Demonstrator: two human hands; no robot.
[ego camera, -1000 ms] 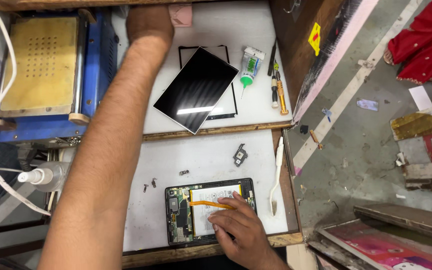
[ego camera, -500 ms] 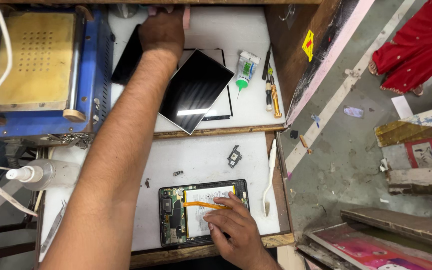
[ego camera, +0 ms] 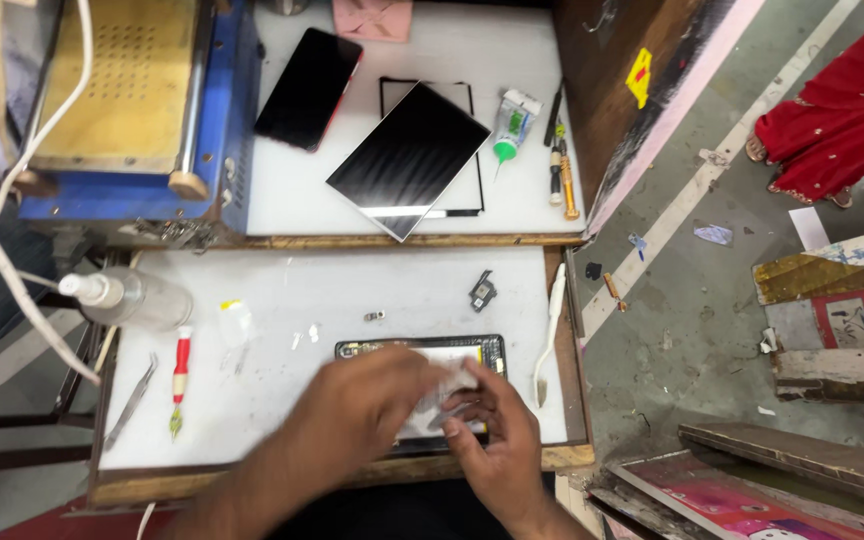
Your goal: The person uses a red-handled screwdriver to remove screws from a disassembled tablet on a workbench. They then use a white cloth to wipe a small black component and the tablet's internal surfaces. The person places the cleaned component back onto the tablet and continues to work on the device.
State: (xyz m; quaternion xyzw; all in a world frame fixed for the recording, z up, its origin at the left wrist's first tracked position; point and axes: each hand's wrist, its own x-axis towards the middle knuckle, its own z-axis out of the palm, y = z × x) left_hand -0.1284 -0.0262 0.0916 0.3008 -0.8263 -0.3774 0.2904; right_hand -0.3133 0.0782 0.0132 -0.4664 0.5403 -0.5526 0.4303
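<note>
Hands both on opened phone at near edge of white bench. Left hand blurred, grip unclear; right hand fingers spread flat, pressing, grasping nothing.

A white work board in a wooden frame carries an opened phone under both hands, with a red-handled screwdriver, tweezers and a clear bottle well left of the left hand. Just beyond the fingers lie a small black part and a screw; a white pry tool lies right of the right hand. Farther off, a second white board holds a dark phone, a black panel and a green-tipped glue tube.
</note>
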